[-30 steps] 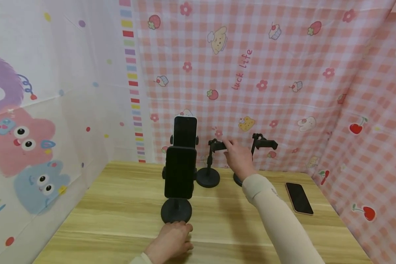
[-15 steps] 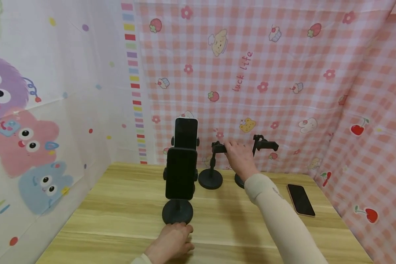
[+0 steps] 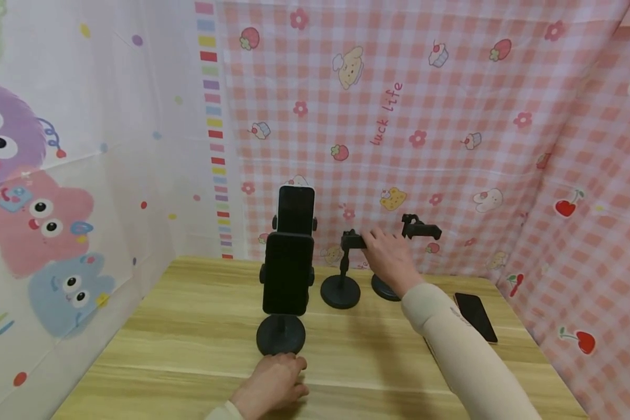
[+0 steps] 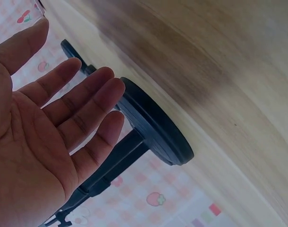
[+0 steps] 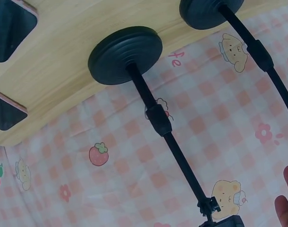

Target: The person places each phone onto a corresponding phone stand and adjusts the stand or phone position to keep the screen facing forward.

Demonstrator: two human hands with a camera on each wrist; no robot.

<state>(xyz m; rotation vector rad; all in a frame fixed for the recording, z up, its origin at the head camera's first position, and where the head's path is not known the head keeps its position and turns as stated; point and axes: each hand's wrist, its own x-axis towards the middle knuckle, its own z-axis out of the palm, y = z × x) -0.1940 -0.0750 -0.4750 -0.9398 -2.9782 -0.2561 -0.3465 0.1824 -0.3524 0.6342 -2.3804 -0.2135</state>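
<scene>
In the head view, my right hand (image 3: 391,256) grips the end of the black clamp on a phone stand (image 3: 341,291). Only two fingertips (image 5: 286,213) of that hand show at the edge of the right wrist view. Palm visible in the left wrist view, my left hand (image 4: 54,127) has loosely bent fingers and holds nothing. It lies at the round base of the front phone stand (image 3: 280,335); whether it touches the base I cannot tell. That stand carries a black phone (image 3: 287,274) upright. Behind it a white-edged phone (image 3: 296,204) sits in another holder.
A further phone stand (image 3: 385,289), its clamp bare, stands right of my right hand. One phone (image 3: 475,318) lies flat on the wooden table (image 3: 189,326) at right. Another phone (image 5: 9,28) lies nearby, mostly behind my sleeve in the head view. Patterned cloth (image 3: 451,105) hangs behind.
The phone stand in my right hand has moved a little right and toward me, and the right arm moved with it. My left hand has stayed in place.
</scene>
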